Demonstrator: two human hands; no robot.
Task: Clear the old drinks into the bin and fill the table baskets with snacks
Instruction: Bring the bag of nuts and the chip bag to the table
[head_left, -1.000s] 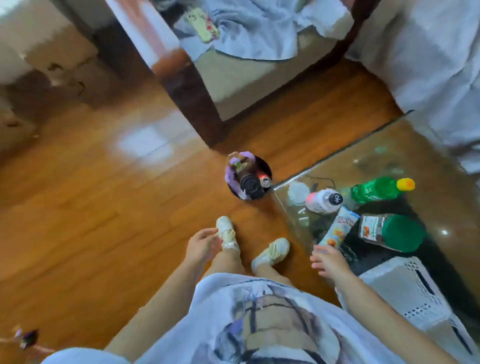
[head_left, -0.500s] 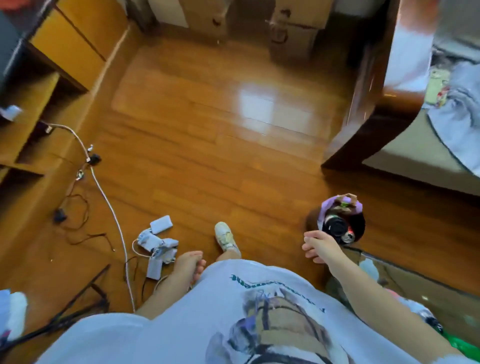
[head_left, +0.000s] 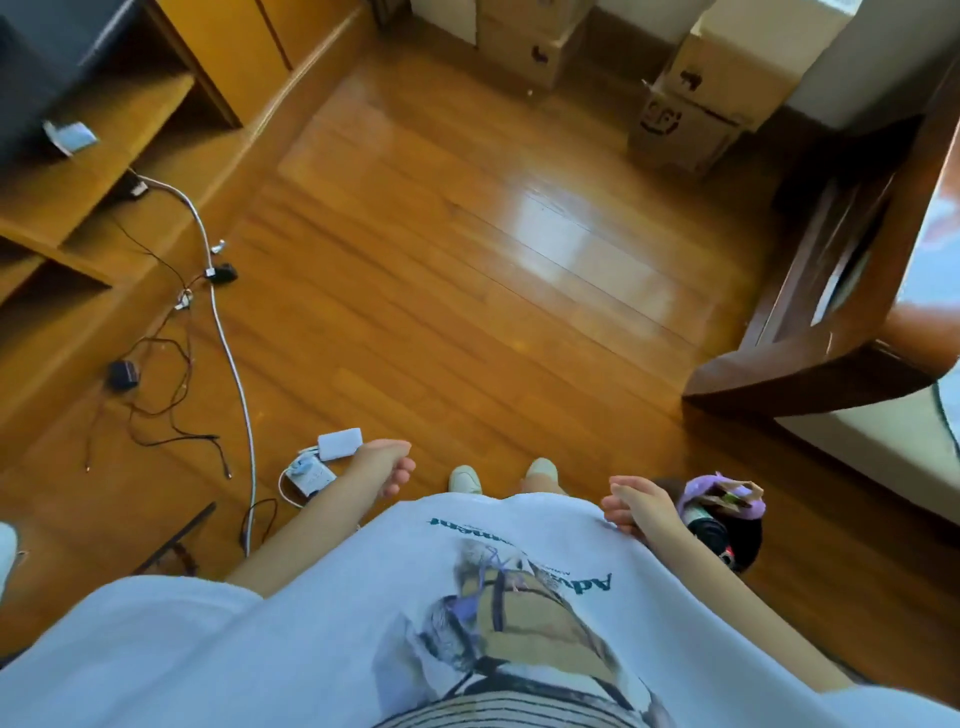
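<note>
Both hands, left (head_left: 384, 465) and right (head_left: 636, 506), hang loosely curled and empty beside the round black bin (head_left: 727, 530), apparently holding discarded drinks; table and baskets lie out of view.

— What am I seeing on the wearer?
— From my feed: loose white T-shirt (head_left: 363, 623), short sleeves, teal lettering over a printed graphic, pale sneakers (head_left: 465, 479), bare forearms.
</note>
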